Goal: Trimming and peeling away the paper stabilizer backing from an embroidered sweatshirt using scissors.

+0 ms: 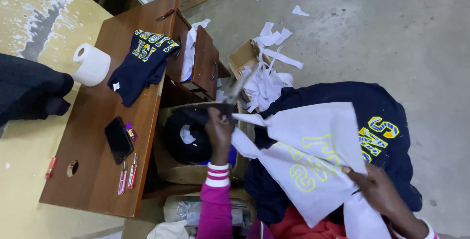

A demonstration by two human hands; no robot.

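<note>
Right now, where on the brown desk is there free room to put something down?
Bare wood lies on the desk between the paper roll and the black phone, and at the near end beyond the round hole. The far end is crowded by the folded navy garment; two thread snips lie beside the phone.

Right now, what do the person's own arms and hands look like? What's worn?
Both hands are bare, no gloves. The left hand comes out of a bright pink sleeve with a ribbed cuff striped white and dark red. The right hand shows only a sliver of white cuff at the frame edge; no rings or watch can be made out.
</note>
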